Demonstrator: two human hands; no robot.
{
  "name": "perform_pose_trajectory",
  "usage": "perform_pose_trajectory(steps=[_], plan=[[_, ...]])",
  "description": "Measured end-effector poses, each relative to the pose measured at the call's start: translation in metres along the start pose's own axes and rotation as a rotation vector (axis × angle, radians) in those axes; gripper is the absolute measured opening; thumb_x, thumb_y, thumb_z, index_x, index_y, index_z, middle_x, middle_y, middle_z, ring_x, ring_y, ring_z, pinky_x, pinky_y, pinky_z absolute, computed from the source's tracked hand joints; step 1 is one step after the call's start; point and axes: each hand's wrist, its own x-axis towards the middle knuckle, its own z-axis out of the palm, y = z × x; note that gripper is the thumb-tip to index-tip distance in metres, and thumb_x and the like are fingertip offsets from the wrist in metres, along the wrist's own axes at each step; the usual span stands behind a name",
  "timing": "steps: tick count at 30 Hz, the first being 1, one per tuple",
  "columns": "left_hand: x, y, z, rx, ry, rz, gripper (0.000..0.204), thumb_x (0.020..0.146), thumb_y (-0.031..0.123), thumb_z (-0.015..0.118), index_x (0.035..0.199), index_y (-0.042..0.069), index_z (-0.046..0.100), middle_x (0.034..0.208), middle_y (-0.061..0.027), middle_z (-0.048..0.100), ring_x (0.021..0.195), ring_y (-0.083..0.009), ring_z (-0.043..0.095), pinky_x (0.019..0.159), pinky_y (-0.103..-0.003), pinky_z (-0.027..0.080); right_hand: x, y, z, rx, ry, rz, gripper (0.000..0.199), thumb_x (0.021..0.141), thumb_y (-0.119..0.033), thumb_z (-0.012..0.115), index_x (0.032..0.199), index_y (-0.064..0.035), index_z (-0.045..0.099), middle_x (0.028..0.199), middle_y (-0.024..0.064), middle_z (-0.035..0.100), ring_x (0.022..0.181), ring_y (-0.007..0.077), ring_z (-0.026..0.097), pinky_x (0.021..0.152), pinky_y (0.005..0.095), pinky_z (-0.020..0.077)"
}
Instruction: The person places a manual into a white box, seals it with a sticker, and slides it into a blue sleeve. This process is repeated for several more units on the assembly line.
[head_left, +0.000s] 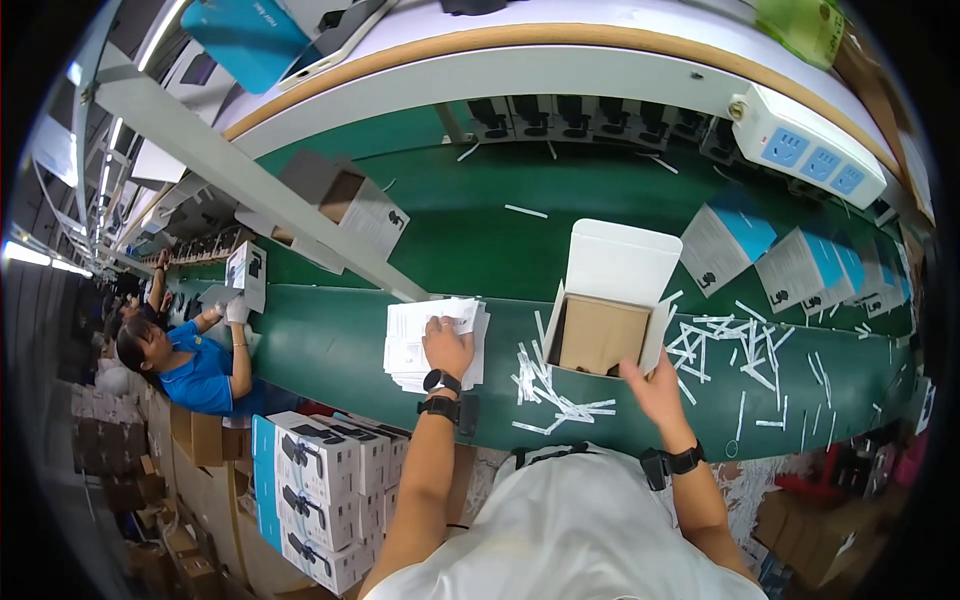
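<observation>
My left hand point(449, 346) lies on a stack of white printed leaflets point(405, 350), its fingers apart on the top sheets. To the right stands an open white carton point(622, 255), lid raised at the back and side flaps spread. A brown cardboard insert point(603, 333) sits inside it. My right hand point(658, 392) grips the carton's near right corner, thumb at the front edge and the other fingers along the right side, partly hidden.
Loose white paper strips point(765, 365) lie scattered over the green bench point(320, 335). Blue-and-white cartons point(725, 245) stand at right. A slanted metal post point(250, 170) crosses at left. Packed cartons point(318, 500) are stacked lower left. A co-worker in blue point(200, 370) handles a carton farther left.
</observation>
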Motion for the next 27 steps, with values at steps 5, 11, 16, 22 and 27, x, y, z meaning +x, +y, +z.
perform_pose_trajectory(steps=[5, 11, 16, 22, 27], plan=[[0.002, -0.018, -0.014, -0.063, -0.129, 0.122, 0.056, 0.092, 0.042, 0.063, 0.132, 0.004, 0.059, 0.128, -0.0401, 0.055, 0.121, -0.0544, 0.050, 0.103, -0.056, 0.042, -0.024, 0.012, -0.051, -0.093, -0.124, 0.043, 0.057, 0.085, -0.012, 0.078, 0.136, -0.0003, 0.056, 0.111, 0.0048, 0.068, 0.061, -0.0003, 0.046, 0.057, 0.0175, 0.0413], [0.020, -0.011, -0.066, -0.148, 0.043, 0.121, 0.037, 0.100, 0.025, 0.053, 0.077, -0.003, 0.062, 0.091, -0.0261, 0.065, 0.075, -0.0485, 0.061, 0.065, -0.054, 0.049, -0.035, 0.050, -0.064, 0.040, -0.032, 0.168, 0.037, 0.093, -0.014, 0.070, 0.127, -0.0019, 0.061, 0.108, 0.0029, 0.070, 0.068, 0.0025, 0.052, 0.060, 0.0199, 0.0443], [-0.033, 0.135, -0.211, -0.815, 0.526, 0.142, 0.031, 0.104, 0.008, 0.046, 0.079, -0.008, 0.058, 0.071, -0.0118, 0.058, 0.057, -0.0174, 0.058, 0.049, -0.034, 0.043, -0.042, 0.057, -0.058, 0.064, 0.014, 0.231, 0.026, 0.101, -0.019, 0.059, 0.123, -0.0043, 0.064, 0.104, 0.0030, 0.071, 0.068, 0.0052, 0.054, 0.060, 0.0222, 0.0460], [-0.055, 0.188, -0.194, -0.394, 0.516, 0.643, 0.031, 0.088, 0.001, 0.065, 0.118, -0.005, 0.066, 0.070, -0.0108, 0.056, 0.055, -0.0256, 0.056, 0.048, -0.036, 0.043, -0.042, 0.056, -0.037, 0.037, -0.047, 0.249, 0.028, 0.104, -0.023, 0.053, 0.121, -0.0034, 0.064, 0.101, 0.0045, 0.072, 0.065, 0.0093, 0.057, 0.060, 0.0248, 0.0479], [-0.043, 0.180, -0.170, -0.414, 0.494, 0.598, 0.053, 0.081, -0.007, 0.066, 0.134, -0.003, 0.060, 0.070, -0.0087, 0.053, 0.055, -0.0261, 0.052, 0.047, -0.038, 0.040, -0.044, 0.050, -0.043, 0.034, -0.038, 0.251, 0.029, 0.105, -0.023, 0.052, 0.122, -0.0027, 0.063, 0.099, 0.0051, 0.072, 0.065, 0.0103, 0.059, 0.060, 0.0251, 0.0483]])
